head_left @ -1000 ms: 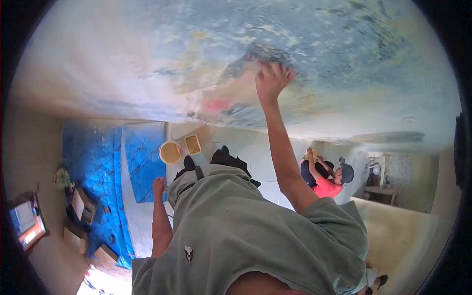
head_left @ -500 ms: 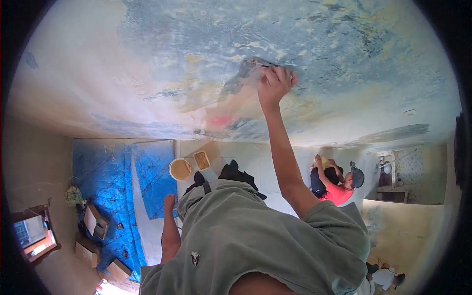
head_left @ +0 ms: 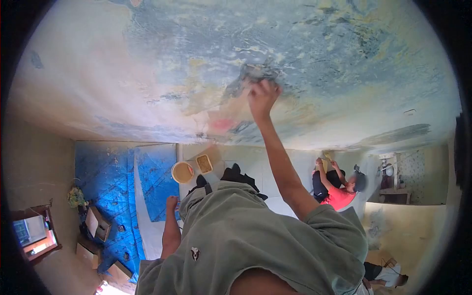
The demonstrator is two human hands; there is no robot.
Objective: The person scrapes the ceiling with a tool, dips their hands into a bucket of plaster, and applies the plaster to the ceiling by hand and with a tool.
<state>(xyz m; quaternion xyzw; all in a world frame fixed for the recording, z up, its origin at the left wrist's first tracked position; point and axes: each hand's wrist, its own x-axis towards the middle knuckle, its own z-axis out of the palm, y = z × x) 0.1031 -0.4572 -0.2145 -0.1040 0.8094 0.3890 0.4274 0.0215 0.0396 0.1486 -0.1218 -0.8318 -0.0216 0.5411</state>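
My right hand is raised to the patchy blue-grey and cream wall, its fingers curled and slightly blurred. They close on something flat against the wall that I cannot make out; a dark smudge lies just beyond the fingertips. The hand's shadow falls on the wall to its left. Low at my left side, my left hand is curled closed beside my grey-green shirt, with its inner side hidden. Below the wall, a round tub of tan material and a squarish container stand near my feet.
A blue sheet covers the floor at left, with open cardboard boxes on it. To the right a person in a red top crouches by the wall, hands raised to it. Another person is at the lower right.
My right hand has moved down and slightly left along the wall. The crouching person's hands have shifted a little. My left hand stays low at my side.
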